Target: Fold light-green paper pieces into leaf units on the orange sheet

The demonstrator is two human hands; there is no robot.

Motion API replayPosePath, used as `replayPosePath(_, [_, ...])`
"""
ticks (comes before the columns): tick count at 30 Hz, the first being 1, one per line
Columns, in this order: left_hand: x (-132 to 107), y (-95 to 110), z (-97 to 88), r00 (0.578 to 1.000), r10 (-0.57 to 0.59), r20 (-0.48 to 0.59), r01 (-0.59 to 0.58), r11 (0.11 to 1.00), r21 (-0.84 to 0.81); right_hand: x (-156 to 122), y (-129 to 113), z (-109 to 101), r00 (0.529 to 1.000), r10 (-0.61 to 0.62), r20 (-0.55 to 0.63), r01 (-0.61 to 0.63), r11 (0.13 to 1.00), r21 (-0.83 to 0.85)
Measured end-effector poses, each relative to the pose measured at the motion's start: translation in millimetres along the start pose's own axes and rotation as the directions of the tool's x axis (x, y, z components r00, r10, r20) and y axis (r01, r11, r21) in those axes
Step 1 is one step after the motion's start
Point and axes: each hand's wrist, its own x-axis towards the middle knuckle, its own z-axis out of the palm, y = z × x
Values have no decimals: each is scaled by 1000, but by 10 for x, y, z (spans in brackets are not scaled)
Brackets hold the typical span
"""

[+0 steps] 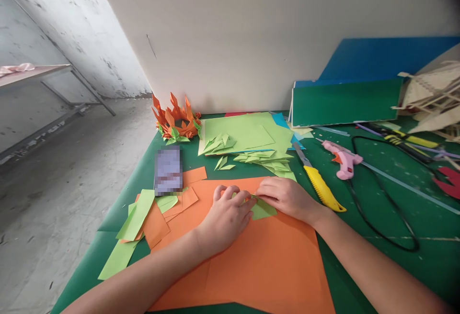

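Observation:
A small piece of light green paper (265, 210) lies over a large orange sheet (266, 266), between my two hands. My left hand (230, 211) has its fingers bent onto the paper's left side, closed on it. From the right, my right hand (283, 195) pinches the paper's upper edge with fingertips pressed together. The fingers partly hide the paper, so its folds cannot be made out. Beyond my hands lies a pile of folded green paper leaves (269, 160). More folded leaves (220, 142) rest on a stack of green sheets (247, 129).
Left of the orange sheet are green paper strips (136, 216), orange pieces (156, 225) and a blurred dark rectangular object (168, 170). An orange folded-paper ring (176, 115) stands behind. To the right lie a yellow utility knife (319, 182) and a pink glue gun (343, 158) with a looping cord.

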Motion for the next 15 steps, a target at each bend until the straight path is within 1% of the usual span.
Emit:
replayPosePath(7, [1,1,22,1000,-2,15,3,1000,-3,12,-27,-67,999,-9,41,9,1000,-9])
replayPosePath(15, [15,6,-5,1000,3,1,-3,1000,-27,0,-14,-61,998,-11,59,12,1000,-11])
